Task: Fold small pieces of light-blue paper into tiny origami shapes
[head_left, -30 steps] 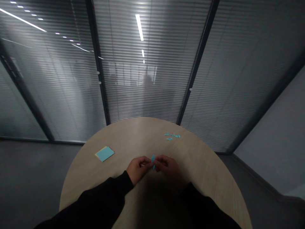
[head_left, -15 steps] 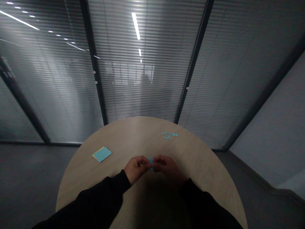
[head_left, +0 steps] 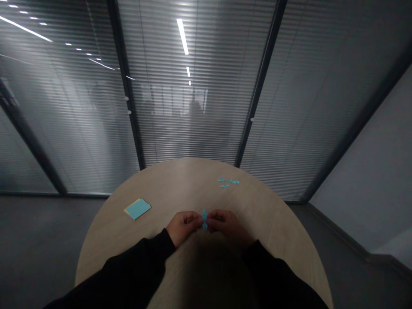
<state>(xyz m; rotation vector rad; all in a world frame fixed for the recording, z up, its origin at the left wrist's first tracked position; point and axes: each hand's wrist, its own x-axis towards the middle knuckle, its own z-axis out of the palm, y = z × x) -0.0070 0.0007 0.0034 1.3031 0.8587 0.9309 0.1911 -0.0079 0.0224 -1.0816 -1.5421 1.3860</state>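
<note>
Your left hand (head_left: 183,226) and right hand (head_left: 228,225) pinch the folded blue paper (head_left: 204,220) between closed fingers (head_left: 197,220); it's light, soft and creases easily, so hold it by its folded edges.

A stack of sticky notes (head_left: 137,209) lies on the round table (head_left: 189,182), near its left edge. Close to the far edge, right of centre, sit a few small scraps (head_left: 228,181), probably paper, though they are too small to tell. A folded paper piece (head_left: 204,220) sits pinched between the left hand (head_left: 183,227) and right hand (head_left: 227,225), over the table's near half. A glass partition (head_left: 189,128) stands beyond the far edge.
</note>
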